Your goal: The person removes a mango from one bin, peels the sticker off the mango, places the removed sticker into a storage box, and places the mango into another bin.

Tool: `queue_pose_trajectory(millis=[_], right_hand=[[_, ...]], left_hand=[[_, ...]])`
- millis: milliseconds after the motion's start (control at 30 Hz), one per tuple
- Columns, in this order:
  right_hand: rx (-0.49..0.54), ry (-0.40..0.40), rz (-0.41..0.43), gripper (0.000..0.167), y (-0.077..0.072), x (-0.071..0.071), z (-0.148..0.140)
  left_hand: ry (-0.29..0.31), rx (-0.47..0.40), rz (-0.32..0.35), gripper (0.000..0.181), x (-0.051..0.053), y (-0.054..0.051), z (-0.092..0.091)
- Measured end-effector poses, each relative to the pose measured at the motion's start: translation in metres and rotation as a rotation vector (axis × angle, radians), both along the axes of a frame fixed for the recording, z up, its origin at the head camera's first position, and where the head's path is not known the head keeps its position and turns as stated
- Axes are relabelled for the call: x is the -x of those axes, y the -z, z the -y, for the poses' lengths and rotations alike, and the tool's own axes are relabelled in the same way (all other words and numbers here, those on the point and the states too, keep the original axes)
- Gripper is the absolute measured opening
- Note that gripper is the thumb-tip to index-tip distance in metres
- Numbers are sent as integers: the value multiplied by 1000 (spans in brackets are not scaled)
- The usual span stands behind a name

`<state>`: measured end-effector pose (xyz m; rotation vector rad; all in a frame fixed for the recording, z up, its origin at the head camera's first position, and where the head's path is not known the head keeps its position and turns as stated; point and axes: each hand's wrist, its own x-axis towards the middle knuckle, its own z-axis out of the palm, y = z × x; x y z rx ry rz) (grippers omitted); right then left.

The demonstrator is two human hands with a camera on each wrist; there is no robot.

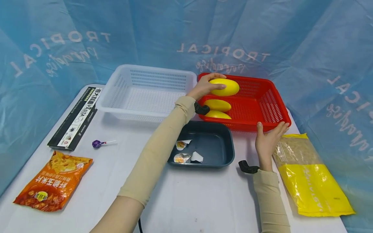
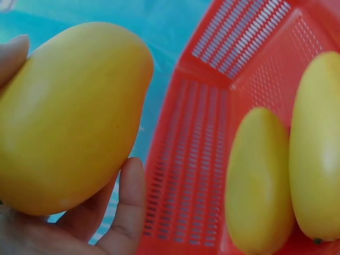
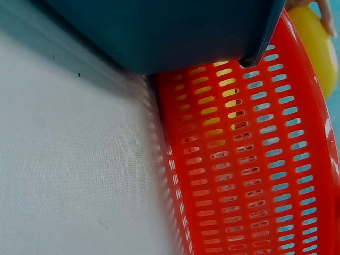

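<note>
Above the left part of the red basket [image 1: 250, 124], my left hand [image 1: 205, 85] grips a yellow mango [image 1: 228, 87]. In the left wrist view the thumb and fingers lie on opposite sides of the held mango [image 2: 74, 117]. Two more mangoes, a rear one [image 1: 217, 105] and a front one [image 1: 217, 114], lie side by side inside the basket, partly hidden behind my wrist. My right hand [image 1: 268, 140] is at the basket's front right corner, thumb spread from fairly straight fingers, touching the rim.
A white basket [image 1: 113, 108] stands left of the red one. In front sits a dark blue bin [image 1: 215, 152] with torn paper scraps. A pasta box [image 1: 75, 118], lollipop [image 1: 97, 144] and orange snack bag [image 1: 53, 181] lie left; a yellow pasta bag [image 1: 316, 181] lies right.
</note>
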<state>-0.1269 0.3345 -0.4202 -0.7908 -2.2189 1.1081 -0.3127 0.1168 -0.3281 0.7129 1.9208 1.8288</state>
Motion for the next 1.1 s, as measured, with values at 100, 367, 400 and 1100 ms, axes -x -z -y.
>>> queue_pose_trajectory(millis=[100, 367, 400, 1100], right_hand=[[1, 4, 3, 90, -1, 0, 0], [3, 9, 6, 89, 0, -1, -1], [1, 10, 2, 89, 0, -1, -1], [25, 19, 23, 90, 2, 2, -1]], left_hand=[[-28, 2, 47, 46, 6, 5, -3], [-89, 54, 114, 49, 15, 18, -8], [-88, 57, 111, 50, 16, 18, -9], [-147, 212, 135, 45, 24, 15, -28]])
